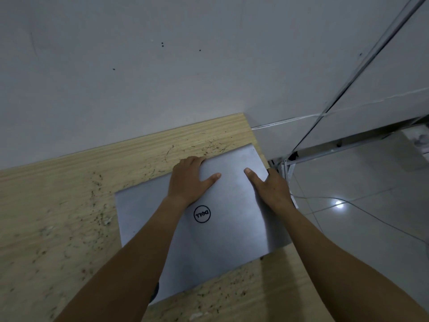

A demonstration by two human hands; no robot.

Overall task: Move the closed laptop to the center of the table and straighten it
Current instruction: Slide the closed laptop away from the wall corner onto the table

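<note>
A closed silver laptop [227,228] with a round black logo lies skewed on the light wooden table [69,205], near the table's right end. Its right side hangs over the table's right edge. My left hand [189,180] grips the laptop's far edge, fingers curled over it and thumb flat on the lid. My right hand [270,187] holds the laptop's right edge, thumb on the lid and fingers wrapped under the side. Both forearms reach over the lid.
A grey wall [162,66] runs directly behind the table. To the right, a tiled floor [359,217] lies below with a thin cable [371,217] across it and a metal frame [286,166] by the table corner. The tabletop stretches to the left.
</note>
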